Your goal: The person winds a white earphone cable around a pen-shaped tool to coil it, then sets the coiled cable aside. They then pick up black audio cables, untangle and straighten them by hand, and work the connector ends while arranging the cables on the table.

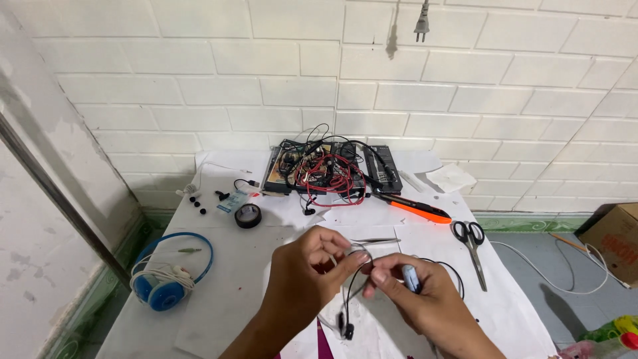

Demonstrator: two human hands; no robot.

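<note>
My left hand pinches a thin black earphone cable that loops down to a small black earbud hanging below. My right hand grips the same cable close beside the left and also holds a small blue-grey object between its fingers. Both hands hover over white paper on the table. A pair of metal tweezers lies just beyond my fingertips.
An opened circuit board with red and black wires sits at the back. An orange-handled tool, black scissors, a roll of black tape and blue headphones lie around. A cardboard box stands on the floor at right.
</note>
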